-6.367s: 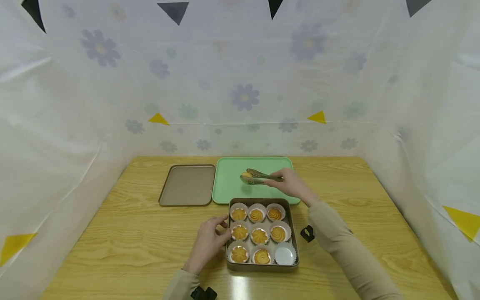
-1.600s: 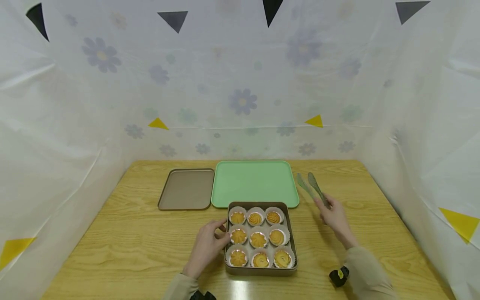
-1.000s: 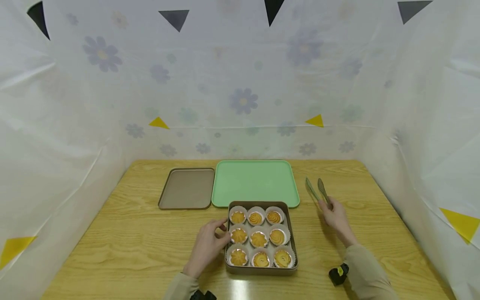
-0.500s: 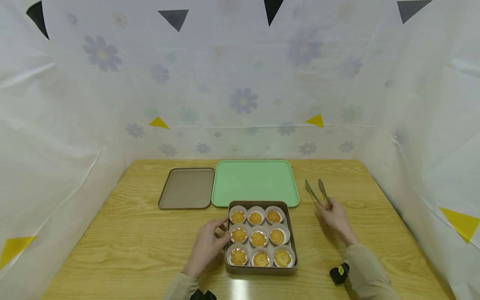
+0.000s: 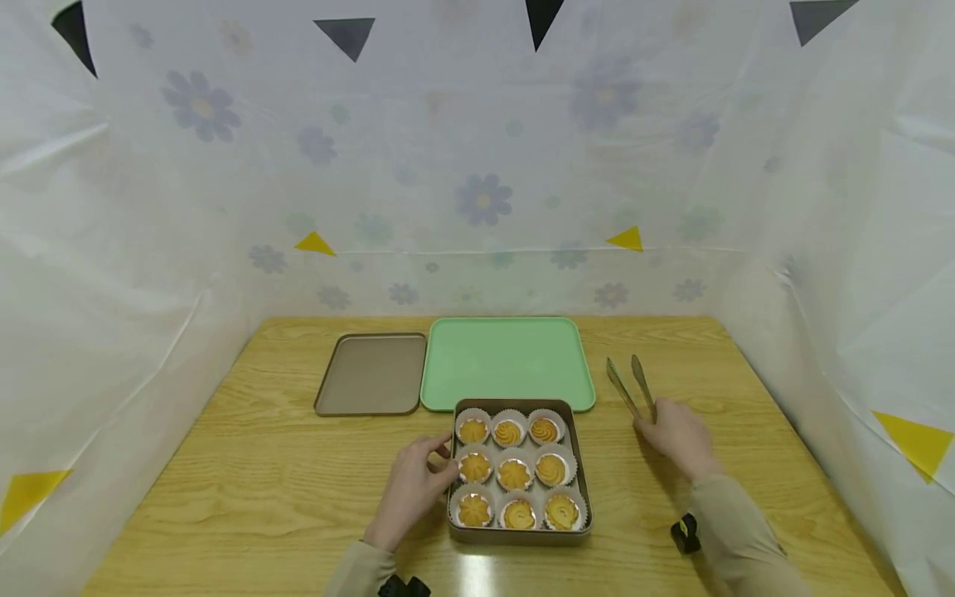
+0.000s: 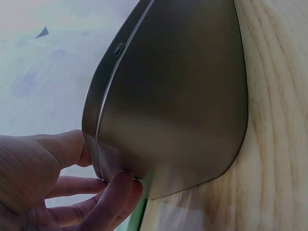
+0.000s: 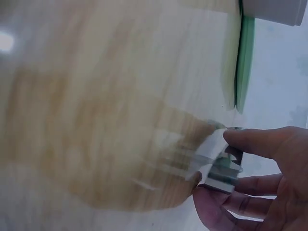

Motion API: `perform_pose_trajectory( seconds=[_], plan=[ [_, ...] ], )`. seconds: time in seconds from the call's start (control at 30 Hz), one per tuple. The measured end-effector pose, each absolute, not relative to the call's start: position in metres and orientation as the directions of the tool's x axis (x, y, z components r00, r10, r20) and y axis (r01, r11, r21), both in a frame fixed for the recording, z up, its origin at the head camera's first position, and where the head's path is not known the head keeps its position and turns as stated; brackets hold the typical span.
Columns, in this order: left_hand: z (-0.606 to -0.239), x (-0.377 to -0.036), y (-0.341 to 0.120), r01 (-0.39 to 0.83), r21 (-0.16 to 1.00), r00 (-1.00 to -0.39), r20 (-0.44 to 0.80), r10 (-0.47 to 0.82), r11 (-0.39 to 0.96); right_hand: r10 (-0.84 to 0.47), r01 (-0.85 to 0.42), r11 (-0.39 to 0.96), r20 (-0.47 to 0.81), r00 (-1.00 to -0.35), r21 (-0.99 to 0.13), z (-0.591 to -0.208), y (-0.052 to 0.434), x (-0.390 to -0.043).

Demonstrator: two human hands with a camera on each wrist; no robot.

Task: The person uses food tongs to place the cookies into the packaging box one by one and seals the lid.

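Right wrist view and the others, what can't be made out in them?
- Tongs: motion-blurred in the right wrist view; whether the right hand pinches them or just touches is unclear.
- Cookie tin: the left wrist view shows only its outer wall, so the cookies are hidden.
- Left hand: its fingertips are hidden by the tin wall in the head view.

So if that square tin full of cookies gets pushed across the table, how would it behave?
The tin is flat-bottomed metal with low walls, so it would probably slide stiffly rather than tip. The varnished table looks smooth, so little drag. The cookies sit loose in paper cups and might shift if it is jolted. The left hand steadies its left wall.
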State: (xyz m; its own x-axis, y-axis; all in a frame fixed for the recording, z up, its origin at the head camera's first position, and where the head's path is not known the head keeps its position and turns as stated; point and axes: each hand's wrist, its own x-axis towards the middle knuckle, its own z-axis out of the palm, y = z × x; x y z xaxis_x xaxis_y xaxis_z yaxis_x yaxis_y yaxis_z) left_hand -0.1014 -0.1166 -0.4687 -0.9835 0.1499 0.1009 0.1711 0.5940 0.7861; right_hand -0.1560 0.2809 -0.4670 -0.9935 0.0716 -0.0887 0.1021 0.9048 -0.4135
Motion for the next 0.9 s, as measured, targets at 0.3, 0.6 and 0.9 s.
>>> perform_pose_trajectory(
  seconds=[0.3,0.6,0.9],
  plan=[
    [-0.468,-0.101,-0.116,0.165,0.781,-0.985,0.097,0.145,0.602,0.048,0.080,0.922,-0.095,-0.994,-0.378,-0.468,0.282,-0.157],
    [-0.469,-0.101,-0.117,0.163,0.801,-0.984,0.087,0.157,0.576,0.019,0.036,0.935,-0.051,-0.999,-0.353,-0.467,0.282,-0.154],
    [-0.459,-0.118,-0.138,0.118,0.799,-0.991,0.053,0.126,0.590,-0.010,-0.060,0.942,0.152,-0.988,-0.330,-0.468,0.268,-0.150]
  ],
)
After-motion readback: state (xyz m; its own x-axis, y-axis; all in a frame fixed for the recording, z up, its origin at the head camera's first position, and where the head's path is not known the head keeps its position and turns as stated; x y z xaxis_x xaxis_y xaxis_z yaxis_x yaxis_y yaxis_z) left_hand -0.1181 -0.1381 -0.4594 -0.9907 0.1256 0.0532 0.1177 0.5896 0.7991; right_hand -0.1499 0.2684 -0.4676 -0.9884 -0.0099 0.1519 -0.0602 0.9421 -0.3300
